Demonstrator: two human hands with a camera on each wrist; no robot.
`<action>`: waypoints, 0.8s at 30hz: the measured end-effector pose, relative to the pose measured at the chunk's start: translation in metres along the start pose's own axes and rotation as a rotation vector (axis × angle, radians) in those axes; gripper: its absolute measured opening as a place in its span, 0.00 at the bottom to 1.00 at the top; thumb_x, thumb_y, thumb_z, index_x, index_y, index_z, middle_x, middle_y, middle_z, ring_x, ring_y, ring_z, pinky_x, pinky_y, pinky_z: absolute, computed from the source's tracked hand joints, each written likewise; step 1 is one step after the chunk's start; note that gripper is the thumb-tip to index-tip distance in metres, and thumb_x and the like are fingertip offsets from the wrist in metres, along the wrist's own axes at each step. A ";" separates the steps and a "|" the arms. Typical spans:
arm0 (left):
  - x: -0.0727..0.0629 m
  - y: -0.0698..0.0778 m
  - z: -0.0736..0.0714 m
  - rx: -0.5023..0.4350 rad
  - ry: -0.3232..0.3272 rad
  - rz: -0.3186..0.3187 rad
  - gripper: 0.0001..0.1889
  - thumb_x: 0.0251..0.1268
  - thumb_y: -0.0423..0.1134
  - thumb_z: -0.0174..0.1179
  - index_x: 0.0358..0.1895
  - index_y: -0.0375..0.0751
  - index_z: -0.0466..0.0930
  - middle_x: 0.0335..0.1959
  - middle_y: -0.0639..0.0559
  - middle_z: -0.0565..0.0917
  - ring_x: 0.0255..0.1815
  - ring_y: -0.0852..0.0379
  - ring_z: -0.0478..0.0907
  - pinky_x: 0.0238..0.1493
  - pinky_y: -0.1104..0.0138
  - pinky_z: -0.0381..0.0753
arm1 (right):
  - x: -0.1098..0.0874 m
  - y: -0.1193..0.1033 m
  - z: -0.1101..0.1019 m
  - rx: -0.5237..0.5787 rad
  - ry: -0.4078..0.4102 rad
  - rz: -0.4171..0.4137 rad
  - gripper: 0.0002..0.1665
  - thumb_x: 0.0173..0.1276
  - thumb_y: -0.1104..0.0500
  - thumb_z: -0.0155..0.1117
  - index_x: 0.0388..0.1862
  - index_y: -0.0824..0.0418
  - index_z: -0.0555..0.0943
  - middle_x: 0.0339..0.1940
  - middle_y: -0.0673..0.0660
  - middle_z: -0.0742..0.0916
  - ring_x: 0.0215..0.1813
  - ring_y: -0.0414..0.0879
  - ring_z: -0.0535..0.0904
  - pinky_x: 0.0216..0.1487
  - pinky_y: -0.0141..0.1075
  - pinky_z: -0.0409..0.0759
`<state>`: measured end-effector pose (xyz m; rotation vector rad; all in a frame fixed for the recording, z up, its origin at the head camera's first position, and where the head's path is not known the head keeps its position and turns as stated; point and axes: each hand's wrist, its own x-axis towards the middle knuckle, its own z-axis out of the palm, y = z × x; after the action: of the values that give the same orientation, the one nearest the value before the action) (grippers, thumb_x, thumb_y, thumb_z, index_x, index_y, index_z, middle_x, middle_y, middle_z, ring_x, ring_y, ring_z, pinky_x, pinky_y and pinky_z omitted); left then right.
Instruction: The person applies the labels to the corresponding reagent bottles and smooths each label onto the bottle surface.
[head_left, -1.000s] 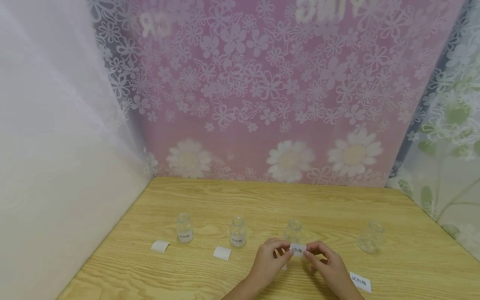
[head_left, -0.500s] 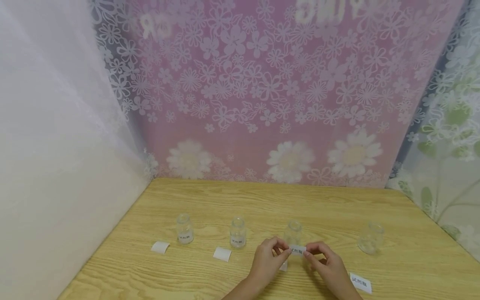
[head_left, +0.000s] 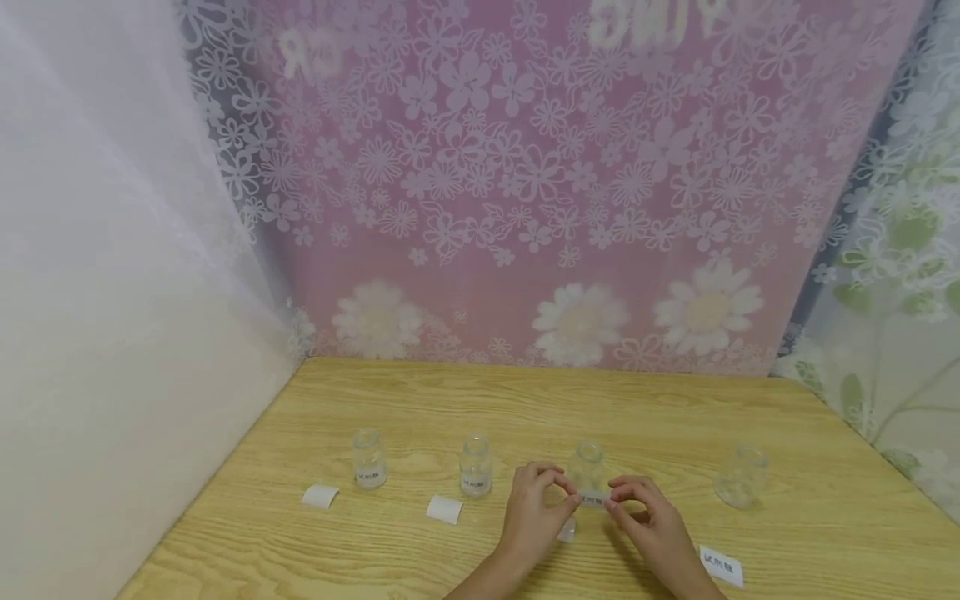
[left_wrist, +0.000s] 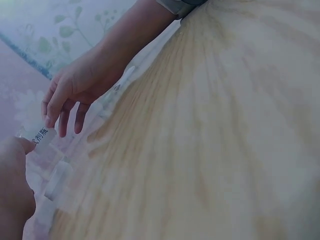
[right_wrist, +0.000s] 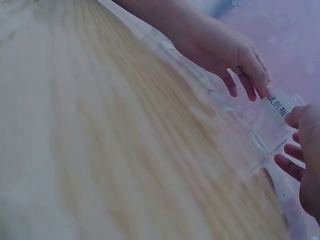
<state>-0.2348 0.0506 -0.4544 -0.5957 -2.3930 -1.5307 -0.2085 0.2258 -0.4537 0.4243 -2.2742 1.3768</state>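
A small white label with dark printed characters is stretched between both hands, low against the front of a clear glass bottle. My left hand pinches its left end with thumb and index finger. At the right end, the thumb and fingertips of my right hand hold it the same way. Both wrist views show the label spanning the gap between the thumbs. A piece of backing paper lies beside the left hand, partly covered by it.
Two labelled bottles, one farthest left and another beside it, stand on the wooden table. Blank paper pieces lie before them. On the right are an unlabelled bottle and a printed label.
The label has shifted slightly and lies closer in front of the bottle, its face less fully seen. Fingers of both hands have lifted a little around its ends. Other bottles and papers stay put.
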 end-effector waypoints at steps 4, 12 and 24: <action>0.004 0.000 0.003 0.029 0.011 -0.004 0.04 0.55 0.39 0.65 0.28 0.52 0.79 0.52 0.55 0.73 0.57 0.53 0.63 0.55 0.53 0.67 | 0.002 0.003 -0.001 -0.010 -0.014 -0.019 0.06 0.61 0.70 0.62 0.32 0.59 0.77 0.44 0.60 0.78 0.45 0.35 0.72 0.35 0.33 0.80; 0.009 -0.003 0.006 0.006 -0.007 -0.013 0.04 0.54 0.35 0.64 0.27 0.47 0.78 0.55 0.52 0.75 0.62 0.47 0.62 0.59 0.47 0.61 | 0.009 0.014 -0.003 -0.017 -0.050 -0.025 0.07 0.60 0.68 0.64 0.30 0.58 0.76 0.46 0.59 0.79 0.47 0.46 0.76 0.39 0.32 0.79; 0.012 -0.008 0.010 -0.001 0.004 -0.025 0.06 0.55 0.34 0.63 0.27 0.47 0.76 0.52 0.55 0.77 0.58 0.50 0.67 0.56 0.50 0.65 | 0.013 0.018 0.001 -0.001 -0.038 -0.069 0.09 0.57 0.71 0.65 0.30 0.59 0.77 0.44 0.59 0.81 0.45 0.42 0.77 0.39 0.31 0.79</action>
<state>-0.2493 0.0588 -0.4600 -0.5647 -2.4057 -1.5418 -0.2288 0.2331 -0.4609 0.5280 -2.2688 1.3438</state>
